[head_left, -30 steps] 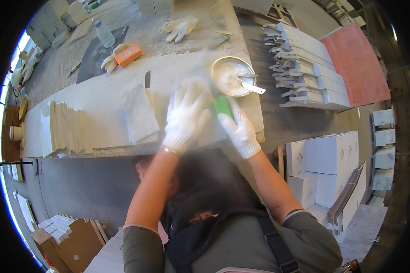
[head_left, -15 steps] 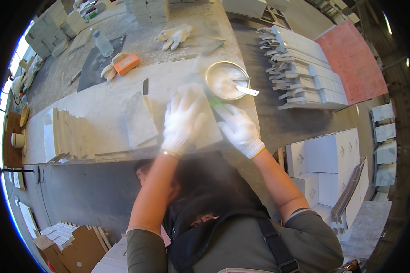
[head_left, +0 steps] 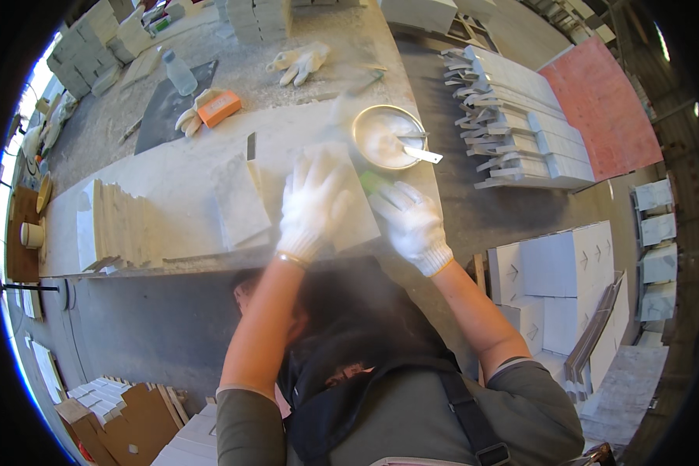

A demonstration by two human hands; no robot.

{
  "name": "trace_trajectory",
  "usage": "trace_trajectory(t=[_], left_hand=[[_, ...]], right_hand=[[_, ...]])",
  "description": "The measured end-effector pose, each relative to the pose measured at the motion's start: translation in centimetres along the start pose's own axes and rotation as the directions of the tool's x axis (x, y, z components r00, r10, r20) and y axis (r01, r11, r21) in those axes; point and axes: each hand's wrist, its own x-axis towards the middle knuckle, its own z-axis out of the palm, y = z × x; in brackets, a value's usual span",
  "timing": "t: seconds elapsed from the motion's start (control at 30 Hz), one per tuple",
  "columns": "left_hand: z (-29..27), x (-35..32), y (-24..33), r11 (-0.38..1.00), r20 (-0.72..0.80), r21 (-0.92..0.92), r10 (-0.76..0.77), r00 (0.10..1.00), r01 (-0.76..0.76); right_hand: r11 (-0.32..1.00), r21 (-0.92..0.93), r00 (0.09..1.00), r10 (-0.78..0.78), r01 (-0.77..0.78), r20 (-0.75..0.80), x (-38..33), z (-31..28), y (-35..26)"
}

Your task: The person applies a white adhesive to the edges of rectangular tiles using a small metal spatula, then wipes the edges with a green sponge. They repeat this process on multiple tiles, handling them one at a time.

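Observation:
My left hand (head_left: 313, 208), in a white knitted glove, lies with fingers stretched over a pale flat tile (head_left: 356, 219) near the front edge of the bench. My right hand (head_left: 412, 229), gloved the same way, is at the tile's right edge. Its fingers close on a green pad (head_left: 374, 182), partly hidden beneath them. Just beyond the pad stands a round bowl (head_left: 377, 147) of whitish material, with a white-handled scraper (head_left: 422, 154) leaning over its rim. Left of my left hand lies another pale tile (head_left: 242, 206).
A dark narrow bar (head_left: 251, 146), an orange block (head_left: 220, 108), a clear bottle (head_left: 180, 75) and a loose glove (head_left: 301, 64) lie across the bench. Upright tiles (head_left: 93, 225) stand at left. Stacked long pale pieces (head_left: 524, 116) and white cartons (head_left: 551, 260) are on the right.
My right hand has shifted slightly toward me along the tile's edge, and the green pad shows more clearly. My left hand stays on the tile, nearly unmoved.

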Motion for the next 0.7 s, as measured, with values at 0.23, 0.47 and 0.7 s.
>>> trace_trajectory(t=[0.23,0.47,0.7], left_hand=[[-0.4,0.0,0.2,0.998,0.075,-0.034,-0.041,0.996,0.044],[-0.5,0.1,0.2,0.998,0.089,-0.022,-0.054,0.995,0.056],[-0.4,0.2,0.2,0.998,0.077,-0.04,-0.038,0.996,0.042]], right_hand=[[0.999,0.02,0.999,0.035,-0.035,-0.025,-0.9,-0.5,-0.3],[0.998,-0.05,0.992,0.042,-0.036,0.123,-2.0,-0.3,-2.3],[0.999,0.043,0.996,0.016,-0.02,0.087,-4.4,-0.6,-5.3]])
